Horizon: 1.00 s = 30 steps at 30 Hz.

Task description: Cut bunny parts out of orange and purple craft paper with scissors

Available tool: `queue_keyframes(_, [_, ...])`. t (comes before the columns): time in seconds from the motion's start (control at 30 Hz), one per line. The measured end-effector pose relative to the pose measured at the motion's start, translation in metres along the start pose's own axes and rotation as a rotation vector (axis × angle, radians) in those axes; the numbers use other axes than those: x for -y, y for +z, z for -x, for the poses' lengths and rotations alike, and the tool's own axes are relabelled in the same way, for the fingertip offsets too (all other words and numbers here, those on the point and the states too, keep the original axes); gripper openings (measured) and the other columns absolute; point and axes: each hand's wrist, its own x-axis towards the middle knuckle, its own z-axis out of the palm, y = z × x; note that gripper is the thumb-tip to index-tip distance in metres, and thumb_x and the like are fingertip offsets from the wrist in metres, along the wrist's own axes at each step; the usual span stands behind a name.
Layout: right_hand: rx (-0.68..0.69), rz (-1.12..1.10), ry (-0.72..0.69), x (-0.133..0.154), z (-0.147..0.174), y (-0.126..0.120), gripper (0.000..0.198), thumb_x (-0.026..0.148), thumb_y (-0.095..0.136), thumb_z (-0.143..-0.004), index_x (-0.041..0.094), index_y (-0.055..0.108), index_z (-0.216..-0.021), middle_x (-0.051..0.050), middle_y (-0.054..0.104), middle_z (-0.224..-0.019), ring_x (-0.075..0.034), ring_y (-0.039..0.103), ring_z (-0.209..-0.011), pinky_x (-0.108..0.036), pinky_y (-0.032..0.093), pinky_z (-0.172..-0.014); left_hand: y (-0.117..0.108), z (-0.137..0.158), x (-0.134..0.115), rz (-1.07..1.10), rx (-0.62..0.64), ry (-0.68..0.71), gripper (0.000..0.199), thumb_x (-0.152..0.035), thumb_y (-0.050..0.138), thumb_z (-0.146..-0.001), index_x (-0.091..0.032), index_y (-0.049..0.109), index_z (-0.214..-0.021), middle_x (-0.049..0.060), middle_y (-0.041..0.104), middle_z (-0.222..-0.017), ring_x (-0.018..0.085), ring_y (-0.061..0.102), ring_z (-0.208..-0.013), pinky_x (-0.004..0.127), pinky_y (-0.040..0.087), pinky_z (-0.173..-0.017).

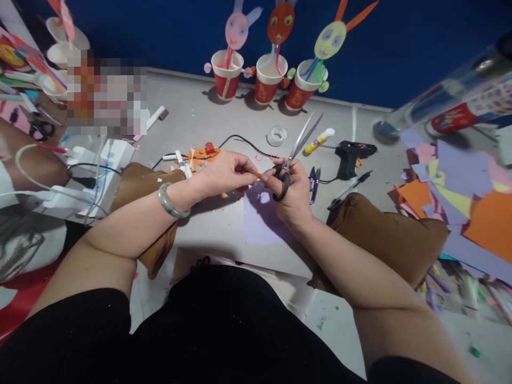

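Scissors (291, 154) hang from the right hand (296, 186), handles looped on its fingers and blades slightly apart, tips pointing away from the body. The left hand (230, 172) meets it over a small orange piece (259, 176), held above a sheet of purple paper (264, 226). Left thumb and forefinger are together, clamped on the piece; right thumb and forefinger close at its other side, though their exact grip is too small to tell. Good handling here likely calls for a light, steady pinch that spares the piece from creasing, with the blades clear of the left fingers.

On the grey table (212, 232), a tape roll (277, 136), a glue stick (319, 141) and a black glue gun (349, 158) lie beyond the hands. Three paper cups (270, 85) bearing paper faces (281, 24) line up before a blue wall (168, 32). Coloured paper (490, 213) heaps at right; a power strip (102, 181) trails cables at left.
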Motion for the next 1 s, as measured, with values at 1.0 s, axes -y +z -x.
queue_keyframes(1.0, [0.362,0.137,-0.017,0.007,0.011,0.001,0.055,0.053,0.096,-0.062,0.025,0.058,-0.091,0.008,0.062,-0.060,-0.012,0.058,-0.052,-0.028,0.048,-0.056,-0.017,0.005,-0.007,0.132,-0.055,0.109,0.009,-0.015,0.067,-0.084,-0.015,0.061,-0.078,0.003,0.071,-0.074,0.009,0.068,-0.065,0.023,0.059,-0.067])
